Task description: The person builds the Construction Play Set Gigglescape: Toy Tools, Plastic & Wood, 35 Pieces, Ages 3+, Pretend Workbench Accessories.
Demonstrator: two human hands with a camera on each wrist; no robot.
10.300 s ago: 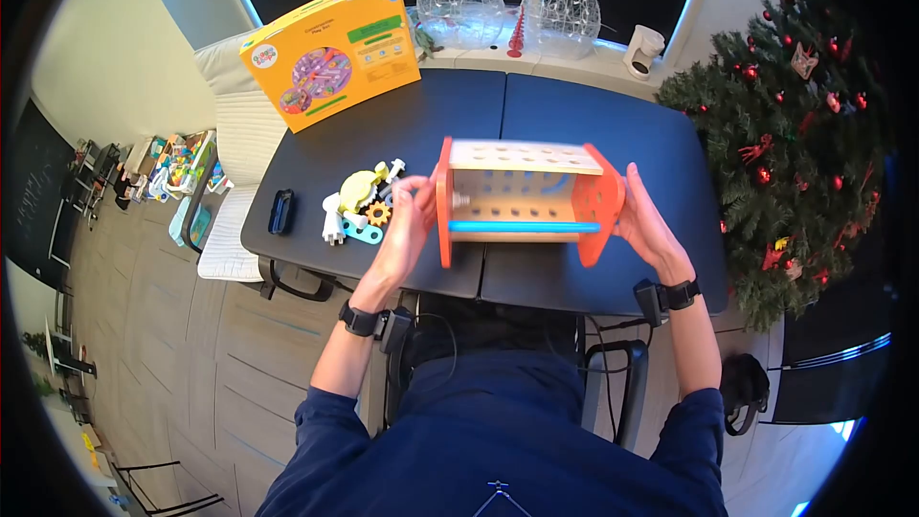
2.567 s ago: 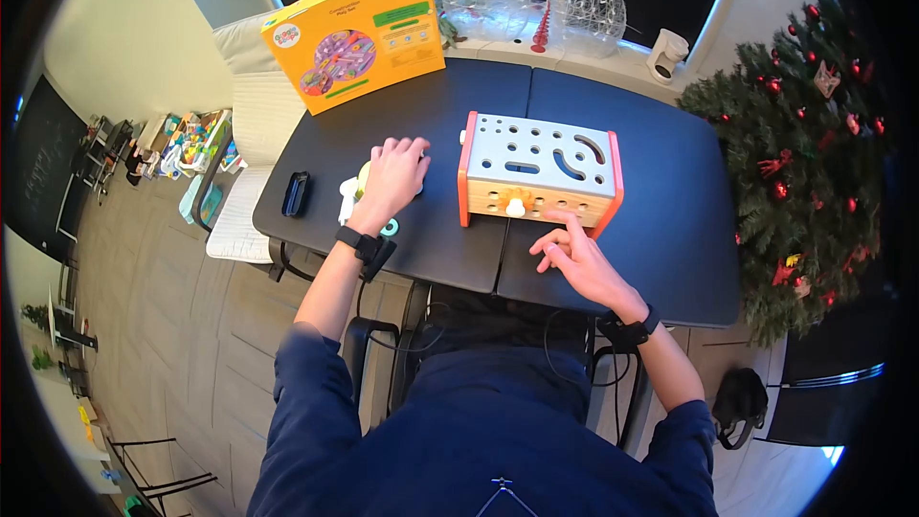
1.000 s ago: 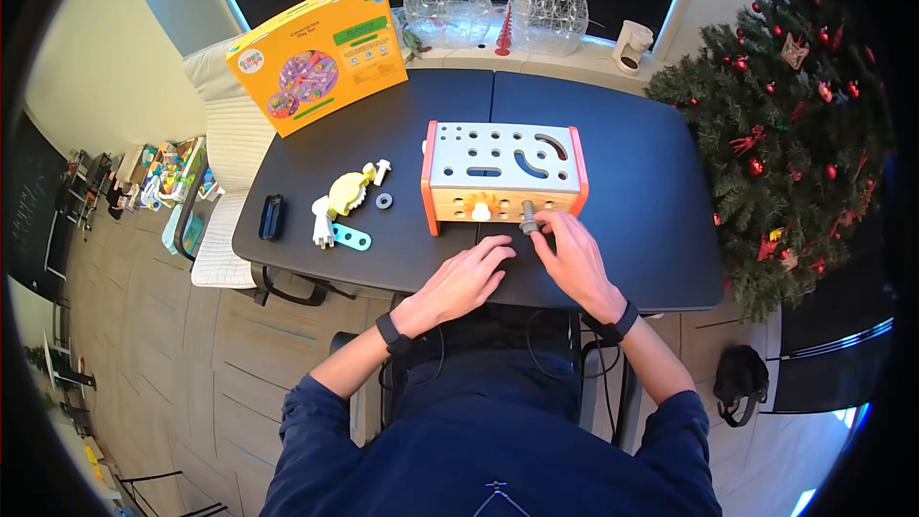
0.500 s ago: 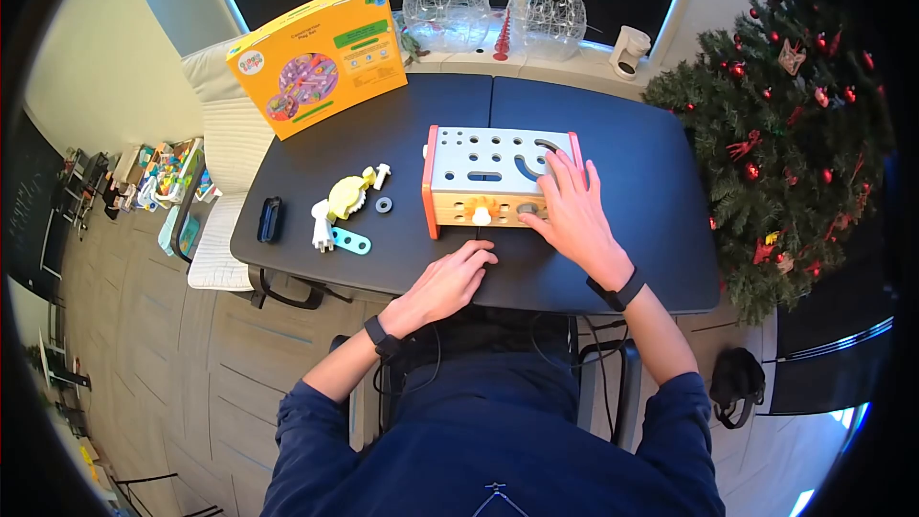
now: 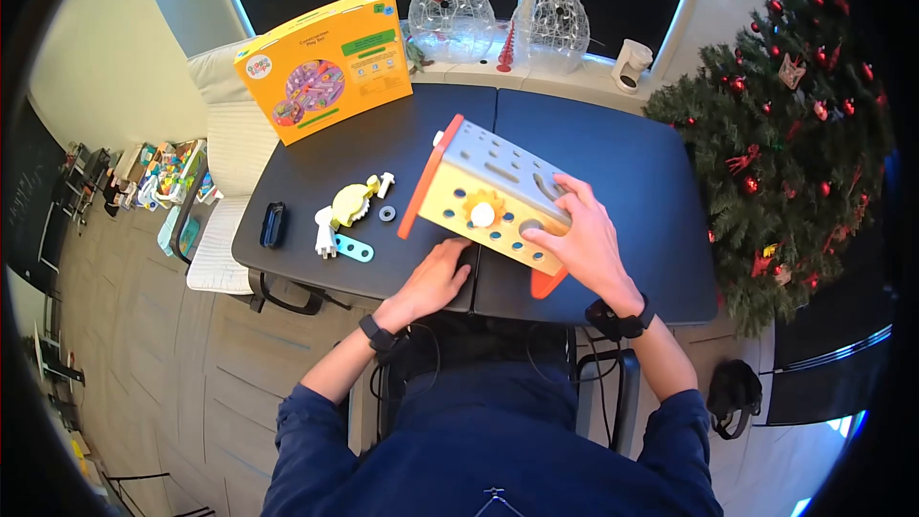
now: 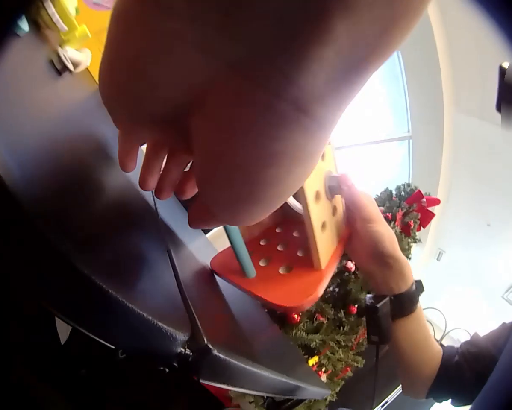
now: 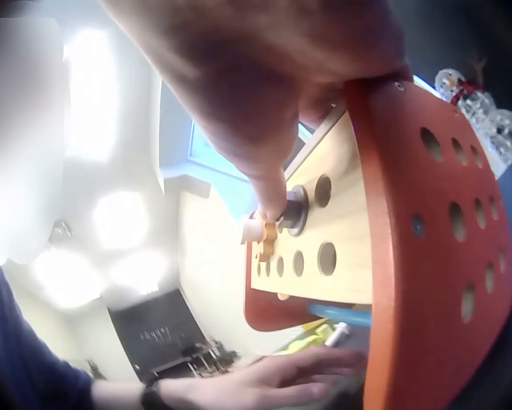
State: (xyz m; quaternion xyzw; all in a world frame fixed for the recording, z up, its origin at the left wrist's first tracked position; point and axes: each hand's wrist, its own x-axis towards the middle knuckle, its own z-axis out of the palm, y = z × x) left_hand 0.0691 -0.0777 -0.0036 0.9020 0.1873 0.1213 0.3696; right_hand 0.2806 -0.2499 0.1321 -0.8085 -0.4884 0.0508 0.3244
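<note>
Wooden box (image 5: 514, 220), newly tilted (inside likely easier reached); right hand (image 5: 589, 241) pinching it, thumb on bolt (image 7: 299, 210). Left hand (image 5: 433, 280): fingers relaxed.

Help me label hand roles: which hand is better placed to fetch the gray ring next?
Left, probably: the left hand appears free and nearer the gray ring; the right hand grips the tilted toy box.

"What sort of room is this?"

"Perhaps a classroom or playroom: a dark board (image 7: 149, 329) bears pale writing, and colourful items (image 5: 172, 177) crowd the left side."

"And the festive look?"

"A tree (image 5: 780, 158) with red ornaments (image 5: 830, 171) stands beside the surface (image 5: 622, 153); see-through snowmen (image 5: 450, 14) stand on the windowsill (image 5: 603, 81)."
</note>
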